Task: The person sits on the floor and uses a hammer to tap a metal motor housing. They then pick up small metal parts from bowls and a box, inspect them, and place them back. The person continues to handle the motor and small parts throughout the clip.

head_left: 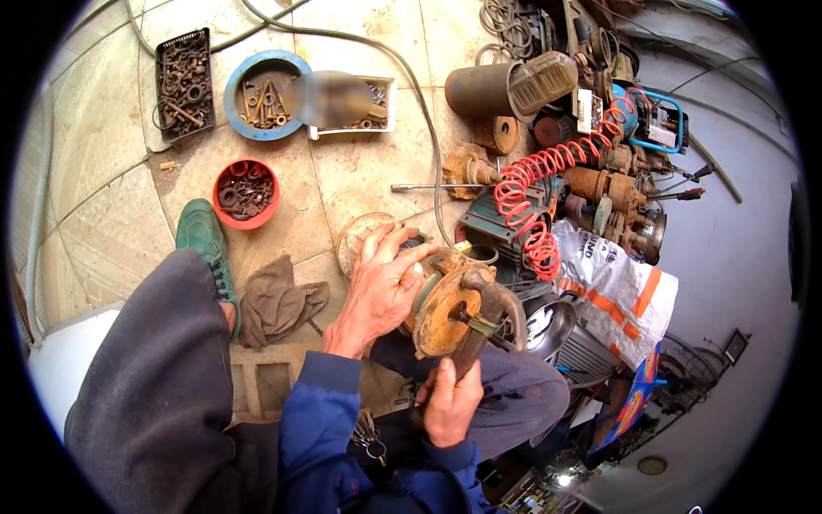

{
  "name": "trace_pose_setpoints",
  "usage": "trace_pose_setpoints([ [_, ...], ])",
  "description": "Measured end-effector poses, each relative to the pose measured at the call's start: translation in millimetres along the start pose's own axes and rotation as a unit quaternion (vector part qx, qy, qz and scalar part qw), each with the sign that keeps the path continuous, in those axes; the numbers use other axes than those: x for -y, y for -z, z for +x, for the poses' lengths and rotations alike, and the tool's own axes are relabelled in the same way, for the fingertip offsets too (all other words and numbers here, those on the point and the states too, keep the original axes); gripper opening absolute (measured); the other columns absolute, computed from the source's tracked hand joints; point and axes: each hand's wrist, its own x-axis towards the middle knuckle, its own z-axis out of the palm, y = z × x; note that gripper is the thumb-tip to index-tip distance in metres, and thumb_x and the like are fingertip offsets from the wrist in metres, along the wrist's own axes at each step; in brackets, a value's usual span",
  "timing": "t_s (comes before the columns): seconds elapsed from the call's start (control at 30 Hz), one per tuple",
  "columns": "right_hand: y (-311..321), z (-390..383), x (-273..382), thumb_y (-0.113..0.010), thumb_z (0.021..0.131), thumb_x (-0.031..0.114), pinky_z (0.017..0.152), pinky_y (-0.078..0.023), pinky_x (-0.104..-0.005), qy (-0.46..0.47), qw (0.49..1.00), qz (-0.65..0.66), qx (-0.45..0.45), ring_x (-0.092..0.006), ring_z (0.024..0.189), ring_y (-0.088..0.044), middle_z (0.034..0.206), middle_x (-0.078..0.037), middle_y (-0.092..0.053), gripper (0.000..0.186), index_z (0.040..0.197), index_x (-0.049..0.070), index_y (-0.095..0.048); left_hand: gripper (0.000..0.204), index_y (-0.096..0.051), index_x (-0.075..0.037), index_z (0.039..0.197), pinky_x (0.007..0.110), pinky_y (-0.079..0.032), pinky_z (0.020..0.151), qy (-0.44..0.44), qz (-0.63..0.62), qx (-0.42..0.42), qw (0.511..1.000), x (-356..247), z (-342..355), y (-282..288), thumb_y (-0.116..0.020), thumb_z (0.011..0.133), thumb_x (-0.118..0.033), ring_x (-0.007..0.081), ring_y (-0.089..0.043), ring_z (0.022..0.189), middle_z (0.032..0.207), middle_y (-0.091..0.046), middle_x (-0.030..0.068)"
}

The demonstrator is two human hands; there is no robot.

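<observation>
I note the right hand (449,404) closed round a dark, curved-headed hand tool (497,304); the left hand (381,287) lies against the rusty, round metal housing (435,330) between them, its grip I cannot tell. If the tool glances, it could strike the left fingers.

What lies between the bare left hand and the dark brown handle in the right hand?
In the head view, a rusty orange, round metal part lies between the left hand and the handle.
</observation>
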Motion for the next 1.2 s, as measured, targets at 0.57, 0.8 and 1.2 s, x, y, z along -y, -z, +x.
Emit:
trace_pose_setpoints([
  [0.57,-6.4,-4.5,-6.3,-0.054,0.105,0.011,0.047,-0.046,-0.0307,0.036,0.994,0.049,-0.095,-0.0141,0.049,-0.056,0.067,-0.009,-0.06,0.015,0.103,-0.004,-0.053,0.043,-0.071,-0.019,0.137,0.055,-0.033,0.121,-0.017,0.015,-0.012,1.0,-1.4,1.7,-0.3,-0.057,0.096,-0.02,0.0457,-0.038,0.144,0.149,-0.056,0.0178],
  [0.8,-5.7,-1.1,-4.7,-0.057,0.106,0.016,0.05,-0.047,-0.0315,0.113,0.971,0.137,-0.16,-0.0167,0.051,-0.056,0.067,-0.009,-0.056,0.019,0.105,-0.003,-0.053,0.04,-0.071,-0.018,0.135,0.056,-0.034,0.12,-0.025,0.015,-0.013,0.999,-1.6,5.4,2.5,-0.057,0.097,-0.021,0.0468,-0.039,0.143,0.15,-0.055,0.0192],
  [1.2,6.2,9.8,-9.6,-0.057,0.106,0.012,0.048,-0.046,-0.033,0.017,1.0,0.004,0.01,-0.015,0.049,-0.059,0.063,-0.005,-0.06,0.015,0.109,-0.003,-0.057,0.053,-0.066,-0.011,0.141,0.052,-0.03,0.122,-0.008,-0.014,0.006,1.0,7.8,-3.0,-2.2,-0.043,0.109,-0.045,0.0423,-0.041,0.144,0.151,-0.053,0.0201],
])
